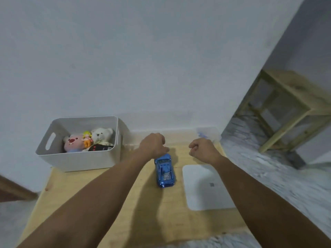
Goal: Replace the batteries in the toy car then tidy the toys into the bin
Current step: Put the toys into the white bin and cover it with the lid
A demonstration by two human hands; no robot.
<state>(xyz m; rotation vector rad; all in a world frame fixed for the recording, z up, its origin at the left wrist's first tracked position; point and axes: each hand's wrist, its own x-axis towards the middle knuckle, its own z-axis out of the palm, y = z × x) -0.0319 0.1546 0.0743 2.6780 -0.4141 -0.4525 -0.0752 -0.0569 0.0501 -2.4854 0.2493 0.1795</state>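
Observation:
A shiny blue toy car [164, 170] stands on the wooden table [111, 203], nose toward me. My left hand [154, 144] hovers just beyond the car's far end with its fingers curled; I cannot tell whether it holds anything. My right hand [203, 149] is a loose fist to the right of the car, apart from it, with nothing visible in it. A white bin [80, 158] at the table's back left holds a pink plush [72, 143], a white teddy bear [102, 135], a small yellow-and-orange toy [87, 138] and a dark object.
A white flat lid or pad [202, 187] lies on the table right of the car. A clear plastic box [208, 134] sits at the back right corner by the wall. A wooden stool [286, 108] stands on the floor to the right.

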